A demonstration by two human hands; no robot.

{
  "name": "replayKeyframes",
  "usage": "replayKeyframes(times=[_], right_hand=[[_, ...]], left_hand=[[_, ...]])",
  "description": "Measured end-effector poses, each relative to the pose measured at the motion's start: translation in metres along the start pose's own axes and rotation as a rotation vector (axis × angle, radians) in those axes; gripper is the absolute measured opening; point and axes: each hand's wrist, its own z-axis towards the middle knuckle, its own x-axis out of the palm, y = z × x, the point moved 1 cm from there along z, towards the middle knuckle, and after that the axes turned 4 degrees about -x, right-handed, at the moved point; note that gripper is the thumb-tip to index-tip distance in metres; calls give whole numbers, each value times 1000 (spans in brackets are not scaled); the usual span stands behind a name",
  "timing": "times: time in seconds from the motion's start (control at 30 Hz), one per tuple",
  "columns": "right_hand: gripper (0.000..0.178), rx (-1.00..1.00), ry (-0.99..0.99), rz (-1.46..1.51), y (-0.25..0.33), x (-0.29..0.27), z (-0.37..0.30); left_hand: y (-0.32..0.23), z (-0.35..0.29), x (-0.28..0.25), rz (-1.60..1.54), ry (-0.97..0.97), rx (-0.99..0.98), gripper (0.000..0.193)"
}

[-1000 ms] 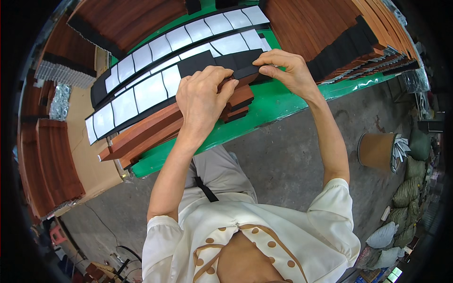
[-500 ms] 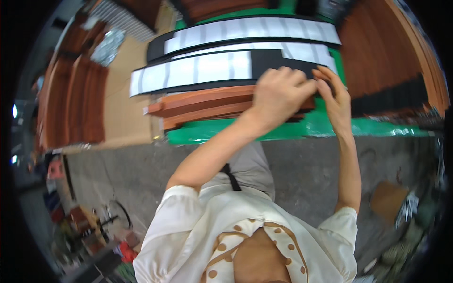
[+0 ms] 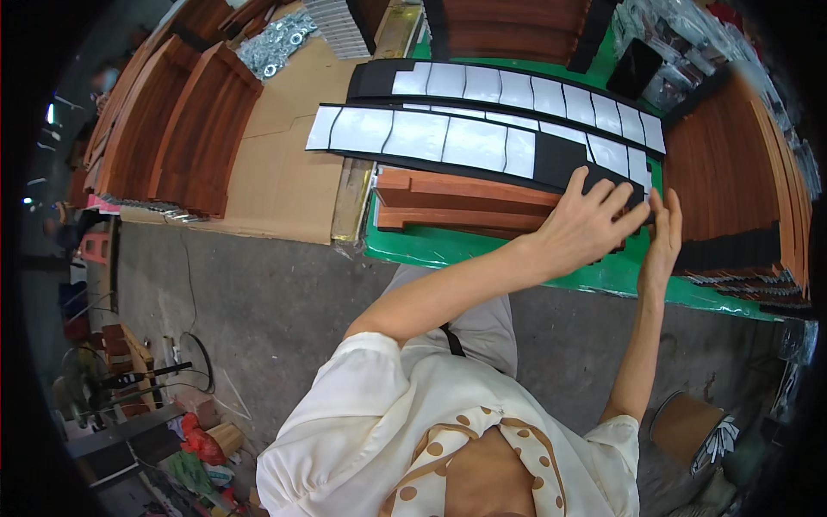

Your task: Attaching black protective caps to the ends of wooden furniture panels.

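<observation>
My left hand (image 3: 594,220) reaches across to the right end of a long black strip (image 3: 560,157), its fingers spread over the strip's bare black part. White rectangular pieces (image 3: 431,136) cover the rest of this strip in a row. At that same end, my right hand (image 3: 662,246) has its fingers pinched around the strip's tip, close to the left thumb; the exact contact is partly hidden. Beneath the strip lie reddish-brown wood-look boards (image 3: 465,202). Just behind is another black strip (image 3: 370,79) with white pieces, and part of a third shows between them.
Green sheeting (image 3: 413,246) covers the work surface. Brown boards are stacked at the right (image 3: 719,172) and left (image 3: 194,129). Metal rings in clear plastic (image 3: 274,47) rest on cardboard (image 3: 289,164). A brown drum-shaped container (image 3: 685,431) stands on the concrete floor (image 3: 284,310).
The left hand's fingers, bunched before, are now spread over the black strip. Both hands sit further right and lower in the picture, as the whole view has shifted too.
</observation>
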Motion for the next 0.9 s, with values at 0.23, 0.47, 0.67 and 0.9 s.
replayKeyframes(times=[0.23,0.47,0.67,0.9], right_hand=[[26,-428,72,-309,72,21,29],[15,-808,835,-494,78,214,86],[16,-904,975,-841,17,362,118],[10,-1052,923,-1018,-18,425,131]], left_hand=[[76,-34,-182,19,-61,2,33],[272,-78,-165,107,113,-505,24],[329,-84,-101,363,423,-450,36],[355,-87,-72,352,301,-360,40]])
